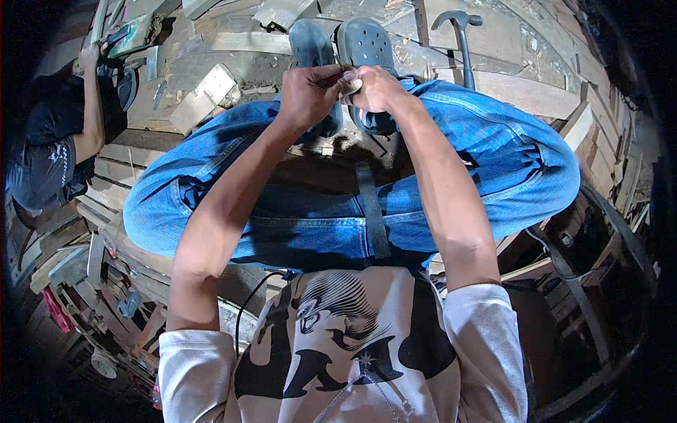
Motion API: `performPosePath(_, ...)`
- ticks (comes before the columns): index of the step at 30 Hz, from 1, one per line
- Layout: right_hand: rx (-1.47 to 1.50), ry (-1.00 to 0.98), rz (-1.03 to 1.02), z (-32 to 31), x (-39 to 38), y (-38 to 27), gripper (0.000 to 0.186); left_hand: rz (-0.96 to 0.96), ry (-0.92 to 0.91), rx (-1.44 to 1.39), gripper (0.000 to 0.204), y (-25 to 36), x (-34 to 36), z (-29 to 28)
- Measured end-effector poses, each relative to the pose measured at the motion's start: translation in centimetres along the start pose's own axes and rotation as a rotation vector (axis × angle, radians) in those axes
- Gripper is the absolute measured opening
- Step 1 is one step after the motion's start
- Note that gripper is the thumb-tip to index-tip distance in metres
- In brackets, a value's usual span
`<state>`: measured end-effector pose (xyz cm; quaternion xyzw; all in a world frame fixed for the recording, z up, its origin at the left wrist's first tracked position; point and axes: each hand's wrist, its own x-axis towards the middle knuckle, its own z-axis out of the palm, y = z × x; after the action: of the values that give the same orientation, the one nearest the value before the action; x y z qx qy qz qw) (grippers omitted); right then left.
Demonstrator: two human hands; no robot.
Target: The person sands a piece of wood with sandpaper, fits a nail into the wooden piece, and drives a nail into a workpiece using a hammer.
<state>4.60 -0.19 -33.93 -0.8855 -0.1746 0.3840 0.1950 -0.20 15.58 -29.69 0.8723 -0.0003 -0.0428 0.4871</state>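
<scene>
My left hand [314, 93] and my right hand [379, 89] meet in front of my feet, with the fingers of both closed. Between their fingertips is a small pale, yellowish piece [352, 87], mostly covered, so its kind does not show. Just beyond the hands are the dark clogs [367, 44] on my feet. A claw hammer [463, 44] with a dark handle lies on the boards to the right of the right clog, apart from both hands.
Wood blocks [204, 99] lie left of my hands. At the far left another person's arm [92, 113] reaches toward a piece of wood [134, 37]. Scrap wood [113, 296] is heaped at lower left. Straps [564, 275] hang at right. My bent knees in jeans [522, 155] spread either side.
</scene>
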Motion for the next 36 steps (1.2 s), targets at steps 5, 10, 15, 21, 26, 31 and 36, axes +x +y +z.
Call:
performPosePath(5, 0.028, 0.095, -0.077, 1.0, 0.4, 1.2, 0.041, 0.026, -0.006, 0.087, 0.022, 0.4, 0.1, 0.0)
performPosePath(10, -0.046, 0.106, -0.077, 0.8, 0.3, 0.1, 0.058, 0.074, 0.033, 0.002, 0.021, -0.5, 0.0, 0.2)
performPosePath(15, -0.008, -0.008, -0.014, 0.3, 0.4, 0.0, 0.060, 0.064, 0.012, 0.018, 0.023, -0.3, -0.1, 0.3)
performPosePath(21, -0.040, 0.020, -0.022, 0.6, 0.5, -0.1, 0.062, 0.065, -0.002, 0.040, 0.025, 0.1, 0.0, 0.1)
performPosePath(26, 0.021, -0.062, 0.000, -0.3, -0.1, -1.1, 0.061, 0.078, -0.006, 0.054, 0.025, 0.2, -0.1, -0.4)
performPosePath(31, -0.049, -0.022, 0.005, 0.7, 0.8, -0.1, 0.060, 0.140, -0.003, 0.036, 0.025, 0.2, 0.0, -0.2)
performPosePath(36, -0.023, 0.010, -0.018, 0.4, 0.2, -0.3, 0.060, 0.134, 0.000, 0.093, 0.022, 0.3, 0.0, -0.5)
